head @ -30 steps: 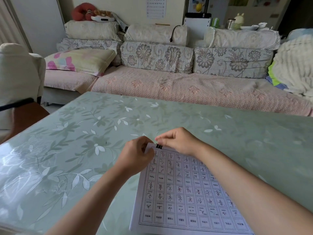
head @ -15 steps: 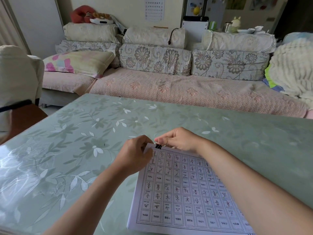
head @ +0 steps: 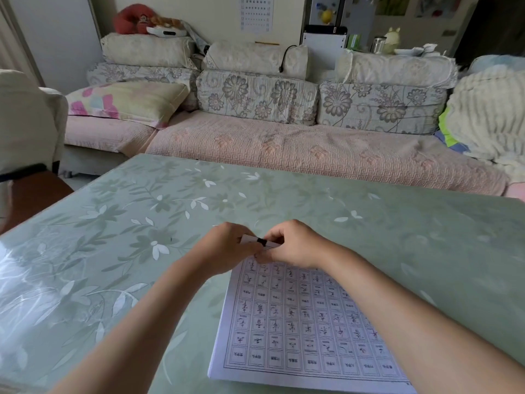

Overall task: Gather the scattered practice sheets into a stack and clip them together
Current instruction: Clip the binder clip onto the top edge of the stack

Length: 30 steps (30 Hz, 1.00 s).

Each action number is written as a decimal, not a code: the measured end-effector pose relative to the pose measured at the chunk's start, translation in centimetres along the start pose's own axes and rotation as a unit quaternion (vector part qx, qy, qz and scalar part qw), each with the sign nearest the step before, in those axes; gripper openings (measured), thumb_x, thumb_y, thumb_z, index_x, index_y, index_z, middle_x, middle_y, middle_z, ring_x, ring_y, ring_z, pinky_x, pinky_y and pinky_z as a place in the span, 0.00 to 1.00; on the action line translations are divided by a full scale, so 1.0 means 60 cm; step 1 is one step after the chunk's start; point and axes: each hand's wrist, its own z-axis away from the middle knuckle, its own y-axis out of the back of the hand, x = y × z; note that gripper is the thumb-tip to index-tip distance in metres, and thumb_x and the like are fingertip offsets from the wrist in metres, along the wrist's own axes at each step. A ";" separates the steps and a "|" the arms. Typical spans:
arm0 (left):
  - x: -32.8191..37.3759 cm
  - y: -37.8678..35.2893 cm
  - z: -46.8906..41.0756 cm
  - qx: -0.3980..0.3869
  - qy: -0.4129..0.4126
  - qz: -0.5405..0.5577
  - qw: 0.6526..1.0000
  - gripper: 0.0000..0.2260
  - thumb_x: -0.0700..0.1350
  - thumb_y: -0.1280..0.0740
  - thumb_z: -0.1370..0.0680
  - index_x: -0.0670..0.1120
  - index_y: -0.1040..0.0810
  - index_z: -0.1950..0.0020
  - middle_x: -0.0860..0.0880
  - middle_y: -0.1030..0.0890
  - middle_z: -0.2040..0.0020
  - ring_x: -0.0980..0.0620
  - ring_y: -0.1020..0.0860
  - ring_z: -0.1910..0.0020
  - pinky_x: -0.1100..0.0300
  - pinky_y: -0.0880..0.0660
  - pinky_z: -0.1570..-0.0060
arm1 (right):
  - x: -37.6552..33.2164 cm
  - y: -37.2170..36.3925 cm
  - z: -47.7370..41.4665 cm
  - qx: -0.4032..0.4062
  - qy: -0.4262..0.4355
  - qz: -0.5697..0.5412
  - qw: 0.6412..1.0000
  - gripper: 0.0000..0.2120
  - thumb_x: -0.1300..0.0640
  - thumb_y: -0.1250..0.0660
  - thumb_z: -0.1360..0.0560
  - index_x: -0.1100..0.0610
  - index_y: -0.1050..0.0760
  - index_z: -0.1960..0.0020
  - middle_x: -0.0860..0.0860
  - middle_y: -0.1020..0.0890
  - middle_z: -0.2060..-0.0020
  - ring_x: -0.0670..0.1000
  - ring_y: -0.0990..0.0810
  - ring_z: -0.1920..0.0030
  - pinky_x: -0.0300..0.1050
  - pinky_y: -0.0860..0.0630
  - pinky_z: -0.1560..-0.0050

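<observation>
The pale green glass-topped table with a white leaf pattern [head: 369,223] looks slick. The flat stack of white practice sheets printed with a grid of black characters [head: 298,322] is therefore best held down at its far edge while the clip goes on, or the layers may slide out of line. The stack lies on the near part of the table, with its far left corner between the two hands. The left hand [head: 227,251] has its fingers curled and appears to pinch that corner. The right hand [head: 295,245], fingers also curled, grips the small black binder clip [head: 262,241] sitting on the far edge. Pushing the clip fully home before either hand lets go seems wise. The sheets look squared, with edges flush and only the top one readable. The clip is mostly hidden by fingertips.
</observation>
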 end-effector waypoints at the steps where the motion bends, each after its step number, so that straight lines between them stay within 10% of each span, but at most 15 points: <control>1: 0.002 0.000 -0.003 -0.004 0.004 -0.012 1.000 0.06 0.53 0.31 0.27 0.52 0.18 0.55 0.49 0.19 0.62 0.52 0.24 0.66 0.62 0.32 0.69 | 0.004 0.010 0.007 -0.002 -0.008 0.017 1.000 0.16 0.41 0.23 0.36 0.48 0.17 0.52 0.46 0.17 0.59 0.48 0.20 0.57 0.47 0.24 0.54; 5: 0.014 0.006 -0.008 -0.028 0.016 -0.081 0.996 0.06 0.54 0.33 0.25 0.53 0.20 0.55 0.52 0.20 0.59 0.52 0.23 0.61 0.62 0.29 0.66 | 0.059 0.071 0.045 0.000 -0.067 0.156 0.986 0.24 0.43 0.30 0.26 0.47 0.27 0.32 0.44 0.22 0.42 0.47 0.23 0.41 0.44 0.28 0.37; 9: 0.036 0.011 -0.018 -0.043 0.003 -0.205 0.978 0.07 0.54 0.36 0.26 0.55 0.20 0.54 0.55 0.20 0.58 0.52 0.23 0.58 0.61 0.29 0.62 | 0.125 0.114 0.093 -0.029 -0.124 0.264 0.956 0.20 0.45 0.34 0.26 0.42 0.25 0.35 0.46 0.24 0.40 0.49 0.27 0.37 0.47 0.30 0.35; 18: 0.113 -0.046 -0.045 -0.070 -0.090 -0.333 0.936 0.15 0.59 0.39 0.25 0.56 0.21 0.45 0.56 0.18 0.48 0.54 0.23 0.45 0.55 0.35 0.37 | 0.141 0.123 0.121 0.005 -0.085 0.137 0.987 0.06 0.51 0.30 0.24 0.48 0.24 0.49 0.41 0.23 0.55 0.45 0.23 0.54 0.37 0.29 0.58; 23: 0.181 -0.111 -0.050 -0.137 -0.127 -0.107 0.977 0.09 0.53 0.34 0.24 0.55 0.20 0.46 0.55 0.18 0.54 0.53 0.21 0.56 0.59 0.25 0.57 | 0.124 0.147 0.132 0.085 -0.014 0.101 0.991 0.07 0.54 0.25 0.28 0.44 0.20 0.55 0.44 0.19 0.59 0.44 0.22 0.58 0.42 0.24 0.54; 30: 0.182 -0.138 -0.054 -0.106 -0.120 -0.134 0.978 0.06 0.51 0.35 0.23 0.55 0.22 0.48 0.56 0.21 0.58 0.54 0.22 0.62 0.59 0.26 0.59 | 0.154 0.186 0.173 0.170 -0.032 0.106 0.979 0.08 0.55 0.20 0.34 0.49 0.16 0.57 0.44 0.16 0.61 0.40 0.19 0.59 0.33 0.25 0.56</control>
